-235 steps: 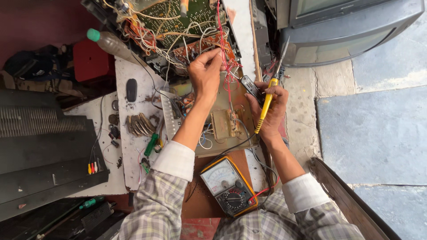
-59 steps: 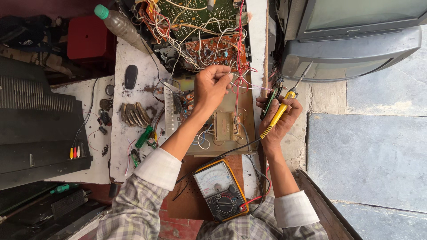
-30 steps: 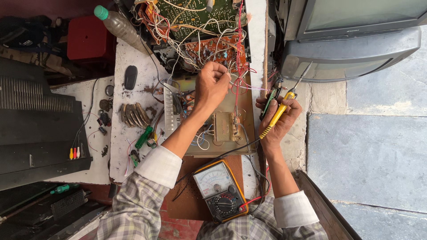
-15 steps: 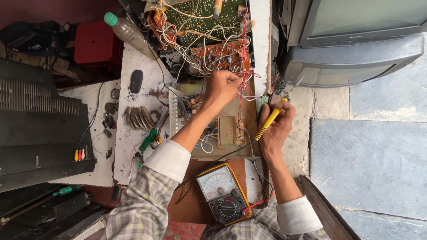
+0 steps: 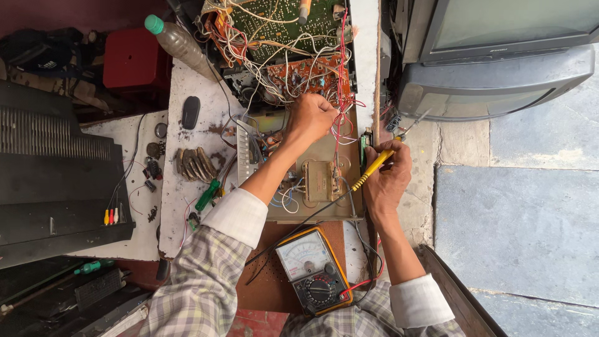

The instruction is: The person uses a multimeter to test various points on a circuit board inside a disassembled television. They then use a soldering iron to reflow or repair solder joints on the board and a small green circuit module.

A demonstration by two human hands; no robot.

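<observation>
My right hand (image 5: 385,181) is closed around the yellow tool (image 5: 373,170), its metal tip pointing up and away from my palm toward the set (image 5: 499,68). My left hand (image 5: 310,118) is fisted on the wires (image 5: 340,93) just above the board (image 5: 306,72); what sits inside the fist I cannot tell. A hard tug could tear a wire from the board, and the tip could slip onto bare metal. Both forearms reach forward, left crossing inward. The meter (image 5: 314,270) lies near my wrists.

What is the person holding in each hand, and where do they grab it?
Right hand: yellow-handled tool, gripped around its handle. Left hand: closed among the wires; what it holds cannot be told.
</observation>
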